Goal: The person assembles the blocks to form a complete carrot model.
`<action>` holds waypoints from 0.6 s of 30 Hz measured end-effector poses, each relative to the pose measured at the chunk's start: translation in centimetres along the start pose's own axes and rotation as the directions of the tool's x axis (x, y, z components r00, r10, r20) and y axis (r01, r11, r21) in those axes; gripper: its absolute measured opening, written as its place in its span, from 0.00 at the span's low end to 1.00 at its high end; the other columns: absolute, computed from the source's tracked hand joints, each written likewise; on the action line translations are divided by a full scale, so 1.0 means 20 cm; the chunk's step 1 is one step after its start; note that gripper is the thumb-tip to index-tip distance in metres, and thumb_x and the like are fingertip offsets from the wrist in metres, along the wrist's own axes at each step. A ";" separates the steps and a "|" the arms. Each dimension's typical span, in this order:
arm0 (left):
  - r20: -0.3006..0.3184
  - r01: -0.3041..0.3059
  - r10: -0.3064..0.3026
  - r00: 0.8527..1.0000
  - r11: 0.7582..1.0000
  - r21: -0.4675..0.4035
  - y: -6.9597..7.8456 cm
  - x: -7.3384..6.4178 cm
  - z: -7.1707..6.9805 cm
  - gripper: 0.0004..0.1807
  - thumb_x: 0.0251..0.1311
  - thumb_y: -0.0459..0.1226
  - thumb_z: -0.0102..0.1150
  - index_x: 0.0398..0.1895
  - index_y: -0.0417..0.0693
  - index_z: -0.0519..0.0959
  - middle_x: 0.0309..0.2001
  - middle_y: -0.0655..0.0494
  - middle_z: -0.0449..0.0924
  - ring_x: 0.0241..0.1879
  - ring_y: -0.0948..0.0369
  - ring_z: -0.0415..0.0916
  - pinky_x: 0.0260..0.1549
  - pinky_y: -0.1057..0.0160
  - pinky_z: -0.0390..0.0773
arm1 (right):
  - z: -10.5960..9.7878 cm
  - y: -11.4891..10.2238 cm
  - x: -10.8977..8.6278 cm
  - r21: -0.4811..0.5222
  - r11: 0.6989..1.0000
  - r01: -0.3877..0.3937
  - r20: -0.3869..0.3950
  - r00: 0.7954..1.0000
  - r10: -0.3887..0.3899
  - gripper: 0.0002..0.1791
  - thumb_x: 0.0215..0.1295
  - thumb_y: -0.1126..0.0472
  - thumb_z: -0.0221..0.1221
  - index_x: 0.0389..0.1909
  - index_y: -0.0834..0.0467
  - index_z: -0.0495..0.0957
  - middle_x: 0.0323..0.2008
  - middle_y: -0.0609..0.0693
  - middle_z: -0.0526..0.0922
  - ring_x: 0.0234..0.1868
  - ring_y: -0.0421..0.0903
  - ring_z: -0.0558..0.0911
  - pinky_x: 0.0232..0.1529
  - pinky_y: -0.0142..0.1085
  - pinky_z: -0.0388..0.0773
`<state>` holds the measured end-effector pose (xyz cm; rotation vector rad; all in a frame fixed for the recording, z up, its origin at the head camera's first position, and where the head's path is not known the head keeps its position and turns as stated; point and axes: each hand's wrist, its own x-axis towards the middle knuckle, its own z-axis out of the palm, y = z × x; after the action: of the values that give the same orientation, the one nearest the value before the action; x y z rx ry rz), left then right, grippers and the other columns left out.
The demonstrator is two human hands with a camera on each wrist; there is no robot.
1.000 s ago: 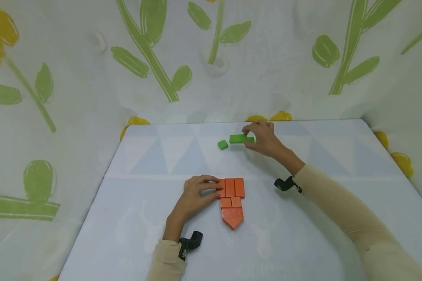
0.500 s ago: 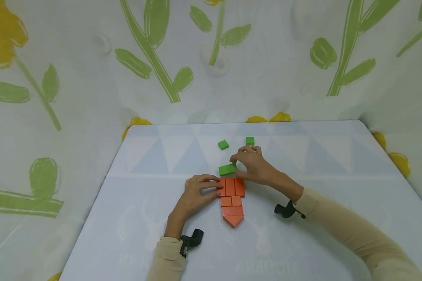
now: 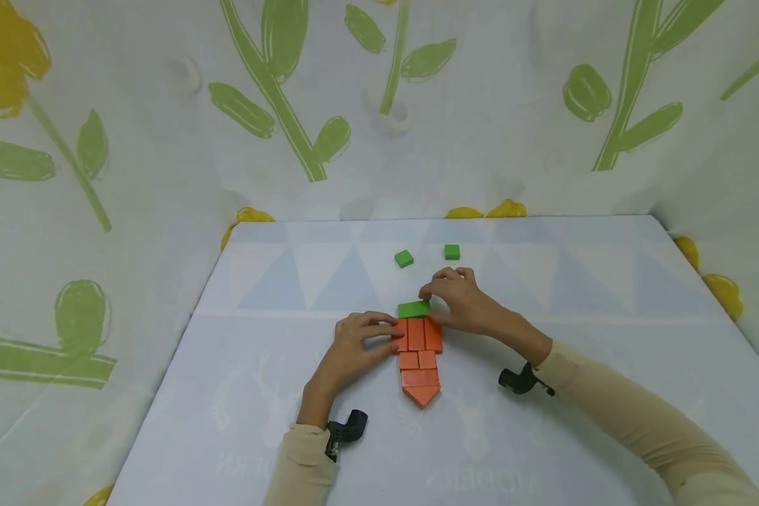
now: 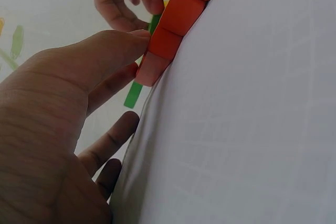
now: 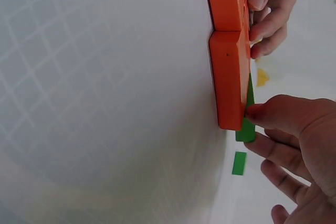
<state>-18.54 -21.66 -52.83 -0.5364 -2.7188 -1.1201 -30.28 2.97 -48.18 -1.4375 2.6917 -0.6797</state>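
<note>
In the head view my left hand [image 3: 362, 343] reaches in from the left. Its thumb and fingertips rest against the leftmost of the three upright orange blocks [image 3: 416, 334], fingers fairly straight. From the right, my right hand [image 3: 464, 303] pinches the right end of a long green block [image 3: 411, 309] between thumb and fingers. That green block lies across the far end of the orange row, close against it. Below the row come two small orange blocks [image 3: 417, 360], an orange bar [image 3: 420, 378] and a pointed orange block [image 3: 422, 396]. In the right wrist view, the thumb partly covers the green block [image 5: 245, 132].
Two small green blocks lie farther back on the table, a turned one [image 3: 404, 258] at left and a straight one [image 3: 452, 251] at right. The white patterned table [image 3: 228, 393] ends at a flower-print curtain [image 3: 164, 140] behind it.
My right hand has brought the long green block from the back of the table toward me, up to the orange row. The left hand has stayed at the orange blocks.
</note>
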 end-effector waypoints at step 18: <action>-0.009 -0.008 0.008 1.000 1.000 0.024 0.01 0.01 0.01 0.13 0.62 0.46 0.68 0.50 0.62 0.88 0.57 0.67 0.78 0.58 0.59 0.70 0.59 0.43 0.57 | -0.03 0.11 0.10 0.028 0.995 -0.091 -0.012 0.996 0.091 0.17 0.65 0.62 0.66 0.54 0.58 0.81 0.49 0.49 0.84 0.57 0.52 0.72 0.57 0.56 0.57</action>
<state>-18.71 -21.26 -52.85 -0.5367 -2.7166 -1.0839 -33.23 2.60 -48.16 -1.2995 2.7271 -0.7190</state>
